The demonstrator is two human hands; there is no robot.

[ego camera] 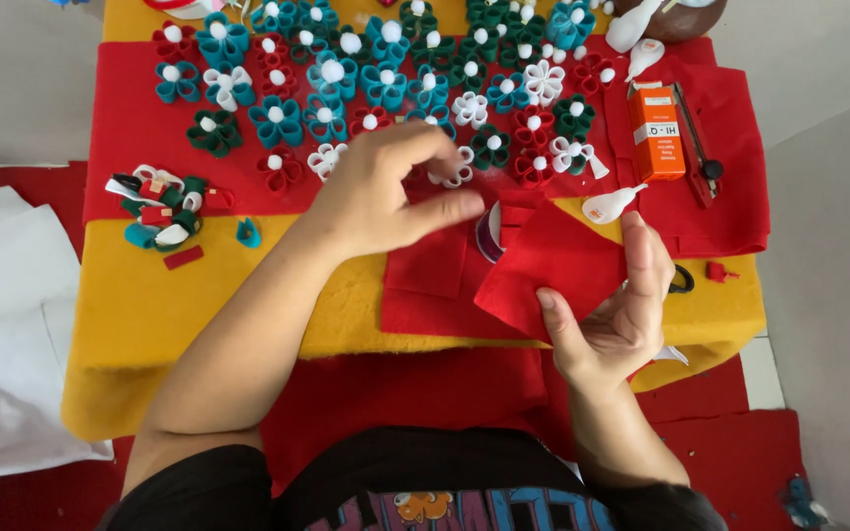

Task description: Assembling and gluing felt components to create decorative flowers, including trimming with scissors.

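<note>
Black shirt cloth [445,492] fills the bottom edge nearest the camera, and from it both forearms reach out over a low table [199,305] covered in yellow felt with red felt laid across it. Right hand [612,305] is clamped on a square of red felt [553,261], thumb underneath and fingers behind its right edge, holding it tilted just above the table's near side. Left hand [386,192] hovers over more red felt pieces [430,261], fingers loosely curled and thumb stretched toward the held square; it appears to grip nothing, though its fingertips are partly hidden. By my reading, the step in hand is readying this felt piece, and the next move calls for the left fingers to meet its upper edge without dragging the loose pieces below. Beyond the hands lie rows of finished felt flowers [386,69] in teal, red, green and white, packed close. An orange box [656,128] and small white glue bottles [610,204] sit just right of the work, scraps [159,211] to the left. Open room is scarce: bare yellow at the near left, and the table's right edge lies close beside the right hand
</note>
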